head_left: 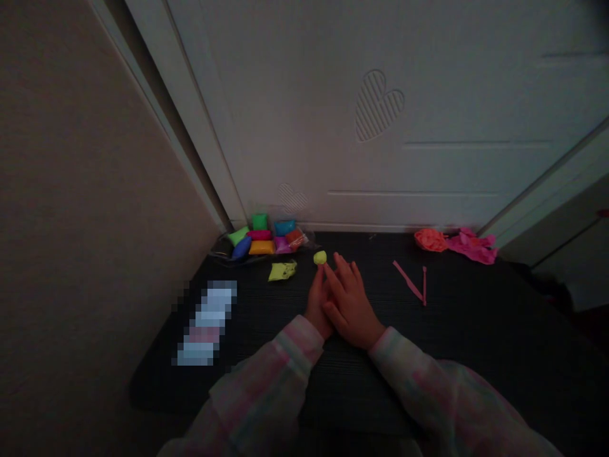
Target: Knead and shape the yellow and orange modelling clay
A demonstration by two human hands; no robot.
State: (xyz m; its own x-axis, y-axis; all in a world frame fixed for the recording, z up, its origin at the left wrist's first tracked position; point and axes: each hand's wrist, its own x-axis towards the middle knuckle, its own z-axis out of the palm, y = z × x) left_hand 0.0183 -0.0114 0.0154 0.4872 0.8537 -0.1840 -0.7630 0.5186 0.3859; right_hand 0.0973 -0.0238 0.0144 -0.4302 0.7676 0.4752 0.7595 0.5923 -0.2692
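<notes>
My left hand (314, 306) is partly covered by my right hand (356, 311), which lies across its palm. The right hand's fingers are stretched forward, slightly spread. Of the left hand, only the outer edge and a straight finger show. Whether anything lies between the palms is hidden. Just beyond the fingertips is a small yellow lump of modelling clay (320, 258); I cannot tell whether a fingertip touches it. A torn yellow clay packet (282, 271) lies left of it. Two pink modelling tools (415, 285) rest to the right of my hands.
A clear bag of several coloured clay packets (261, 247) stands at the back left of the dark table (266, 317). Orange crumpled material (431, 240) and pink crumpled material (473, 246) sit at the back right. A blurred-out flat item (207, 324) lies left. A white panel (304, 114) rises behind.
</notes>
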